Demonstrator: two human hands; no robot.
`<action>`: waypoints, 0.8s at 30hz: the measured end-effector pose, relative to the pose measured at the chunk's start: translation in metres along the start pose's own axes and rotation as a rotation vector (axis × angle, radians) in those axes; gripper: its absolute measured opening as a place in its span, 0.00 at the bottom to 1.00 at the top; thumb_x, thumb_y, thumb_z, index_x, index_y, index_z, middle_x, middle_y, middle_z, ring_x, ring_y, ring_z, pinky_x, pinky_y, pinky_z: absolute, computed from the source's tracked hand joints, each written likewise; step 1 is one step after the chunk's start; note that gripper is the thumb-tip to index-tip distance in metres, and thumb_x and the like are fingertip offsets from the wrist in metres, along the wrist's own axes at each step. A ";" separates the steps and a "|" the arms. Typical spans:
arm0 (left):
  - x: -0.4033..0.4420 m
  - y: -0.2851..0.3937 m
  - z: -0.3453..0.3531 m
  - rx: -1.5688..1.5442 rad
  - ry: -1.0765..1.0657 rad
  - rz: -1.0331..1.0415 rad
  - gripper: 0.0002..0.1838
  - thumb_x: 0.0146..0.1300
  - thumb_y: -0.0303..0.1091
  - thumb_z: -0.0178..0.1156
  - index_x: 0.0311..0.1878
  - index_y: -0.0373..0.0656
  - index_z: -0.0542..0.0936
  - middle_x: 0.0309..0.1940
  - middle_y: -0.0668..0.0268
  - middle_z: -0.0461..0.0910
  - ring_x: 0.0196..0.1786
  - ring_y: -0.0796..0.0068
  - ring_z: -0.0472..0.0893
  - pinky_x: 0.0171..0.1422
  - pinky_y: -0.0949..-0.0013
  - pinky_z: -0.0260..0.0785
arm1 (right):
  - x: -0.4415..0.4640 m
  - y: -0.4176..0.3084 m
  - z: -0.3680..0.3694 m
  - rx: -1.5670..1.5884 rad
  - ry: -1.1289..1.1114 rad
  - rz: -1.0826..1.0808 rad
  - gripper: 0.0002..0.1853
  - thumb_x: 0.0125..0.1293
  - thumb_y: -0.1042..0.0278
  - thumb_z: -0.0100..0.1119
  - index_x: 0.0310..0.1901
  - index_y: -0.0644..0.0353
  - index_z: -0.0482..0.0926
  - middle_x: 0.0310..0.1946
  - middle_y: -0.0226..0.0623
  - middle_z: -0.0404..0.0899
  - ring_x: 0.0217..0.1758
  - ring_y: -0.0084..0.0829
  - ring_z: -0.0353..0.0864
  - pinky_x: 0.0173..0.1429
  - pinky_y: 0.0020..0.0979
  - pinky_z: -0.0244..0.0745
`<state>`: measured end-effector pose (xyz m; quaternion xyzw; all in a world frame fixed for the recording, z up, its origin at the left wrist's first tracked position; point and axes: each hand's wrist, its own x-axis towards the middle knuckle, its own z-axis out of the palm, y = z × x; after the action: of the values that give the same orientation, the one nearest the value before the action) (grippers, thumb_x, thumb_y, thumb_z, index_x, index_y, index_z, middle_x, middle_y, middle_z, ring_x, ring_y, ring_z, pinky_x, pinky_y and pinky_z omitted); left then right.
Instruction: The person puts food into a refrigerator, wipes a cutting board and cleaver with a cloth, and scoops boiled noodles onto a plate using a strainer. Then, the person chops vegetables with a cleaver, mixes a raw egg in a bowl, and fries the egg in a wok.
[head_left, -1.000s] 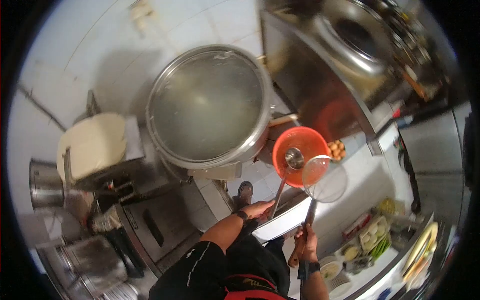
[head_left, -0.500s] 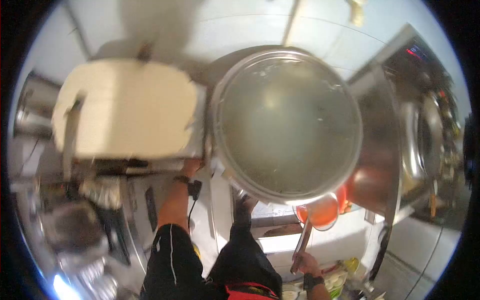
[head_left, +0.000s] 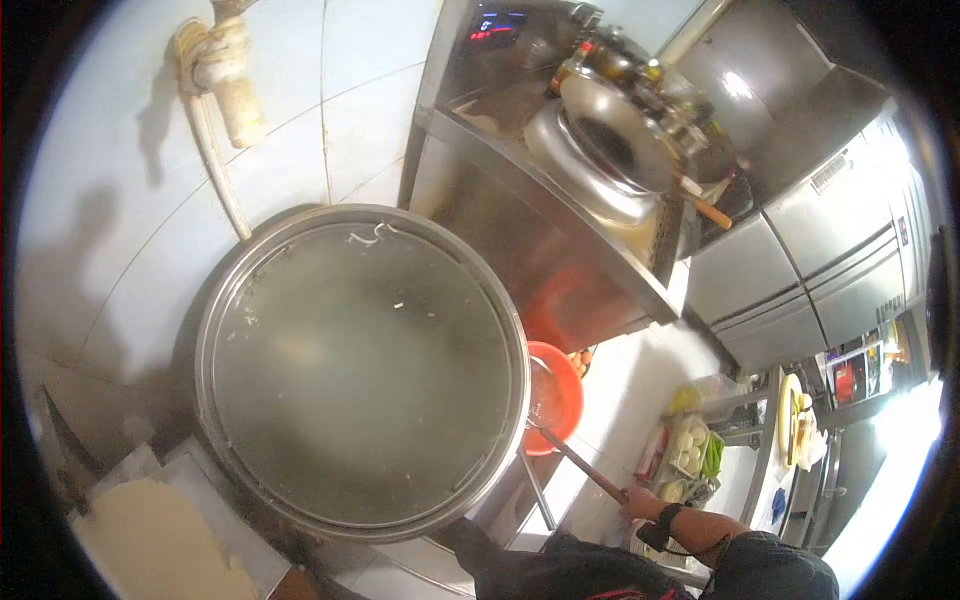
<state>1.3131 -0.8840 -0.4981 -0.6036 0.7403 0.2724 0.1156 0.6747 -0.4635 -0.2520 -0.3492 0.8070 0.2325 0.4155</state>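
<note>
My right hand (head_left: 640, 505), with a dark band at the wrist, is closed around the brown handle of a long-handled ladle (head_left: 590, 470). The ladle's far end reaches to a red basin (head_left: 567, 395), and the pot's rim partly covers that end. A large steel pot (head_left: 208, 385) full of cloudy liquid stands left of the basin, with a few white strips floating near its far edge. At the bottom left lies a pale, smooth slab (head_left: 160, 545) on a light sheet. My left hand does not show clearly in this view.
Beyond the pot stands a steel counter (head_left: 560, 225) with a wok (head_left: 610, 130) on it. A pipe with a valve (head_left: 225, 80) runs down the tiled wall. Eggs (head_left: 580, 360) sit beside the basin. Shelves with green vegetables (head_left: 712, 455) and steel cabinets (head_left: 810, 270) are at the right.
The view has swung right, so the pot and slab shift left. My left hand, earlier by the slab's near edge, has dropped out of clear sight. My right hand still holds the ladle.
</note>
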 end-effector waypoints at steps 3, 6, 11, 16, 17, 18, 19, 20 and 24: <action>-0.008 0.001 0.004 -0.027 0.021 -0.007 0.18 0.67 0.41 0.56 0.50 0.35 0.77 0.48 0.49 0.80 0.52 0.48 0.79 0.56 0.50 0.70 | 0.004 -0.007 -0.002 0.290 -0.159 0.132 0.28 0.64 0.60 0.64 0.63 0.63 0.70 0.40 0.43 0.86 0.38 0.36 0.87 0.39 0.44 0.86; -0.036 0.006 0.006 -0.099 0.054 -0.023 0.18 0.67 0.41 0.56 0.51 0.35 0.76 0.49 0.48 0.80 0.52 0.48 0.79 0.56 0.51 0.70 | 0.038 0.049 0.047 0.432 -0.256 -0.079 0.25 0.68 0.64 0.57 0.65 0.60 0.67 0.45 0.46 0.84 0.41 0.41 0.87 0.40 0.48 0.86; -0.123 0.033 -0.005 -0.305 0.112 -0.031 0.19 0.68 0.40 0.57 0.53 0.35 0.76 0.51 0.47 0.80 0.52 0.47 0.79 0.57 0.52 0.71 | 0.060 0.123 0.089 0.564 -0.152 -0.543 0.23 0.71 0.66 0.51 0.65 0.58 0.65 0.49 0.55 0.80 0.43 0.48 0.85 0.37 0.50 0.85; -0.229 0.092 -0.047 -0.473 0.123 -0.073 0.20 0.68 0.39 0.57 0.56 0.34 0.76 0.52 0.46 0.79 0.53 0.46 0.80 0.58 0.54 0.71 | 0.010 0.099 0.047 1.327 -0.229 -0.062 0.23 0.69 0.71 0.55 0.65 0.59 0.68 0.43 0.43 0.85 0.38 0.39 0.87 0.35 0.38 0.85; -0.248 0.109 -0.058 -0.501 0.124 -0.072 0.20 0.68 0.39 0.58 0.56 0.34 0.75 0.52 0.46 0.79 0.53 0.46 0.80 0.58 0.54 0.71 | 0.005 0.090 0.041 1.187 -0.206 -0.003 0.25 0.69 0.73 0.54 0.66 0.61 0.65 0.43 0.47 0.84 0.37 0.42 0.87 0.34 0.40 0.85; -0.266 0.128 -0.068 -0.527 0.130 -0.069 0.20 0.68 0.39 0.58 0.57 0.34 0.75 0.53 0.46 0.79 0.53 0.45 0.80 0.58 0.54 0.71 | 0.000 0.090 0.036 1.044 -0.182 0.050 0.26 0.69 0.75 0.53 0.67 0.63 0.63 0.42 0.51 0.83 0.36 0.45 0.87 0.32 0.42 0.85; -0.282 0.148 -0.078 -0.541 0.138 -0.061 0.20 0.69 0.39 0.58 0.57 0.34 0.75 0.53 0.46 0.79 0.53 0.45 0.80 0.58 0.54 0.71 | 0.012 0.103 0.050 1.051 -0.190 0.029 0.26 0.69 0.75 0.53 0.67 0.63 0.63 0.42 0.51 0.83 0.36 0.45 0.87 0.32 0.42 0.85; -0.297 0.166 -0.086 -0.542 0.141 -0.064 0.20 0.69 0.39 0.58 0.57 0.34 0.75 0.53 0.45 0.79 0.53 0.45 0.80 0.58 0.55 0.71 | 0.039 0.128 0.078 1.206 -0.243 0.010 0.26 0.69 0.75 0.54 0.67 0.64 0.63 0.42 0.52 0.83 0.36 0.45 0.87 0.32 0.43 0.84; -0.319 0.249 -0.123 -0.442 0.127 -0.142 0.17 0.68 0.38 0.59 0.51 0.33 0.76 0.46 0.47 0.81 0.48 0.46 0.80 0.53 0.52 0.72 | 0.036 0.127 0.069 1.319 -0.238 -0.268 0.23 0.69 0.74 0.52 0.65 0.66 0.64 0.42 0.54 0.82 0.35 0.46 0.87 0.32 0.43 0.83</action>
<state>1.1724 -0.6552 -0.1711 -0.6805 0.6244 0.3805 -0.0470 0.5987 -0.3484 -0.3090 -0.0919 0.6785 -0.3247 0.6525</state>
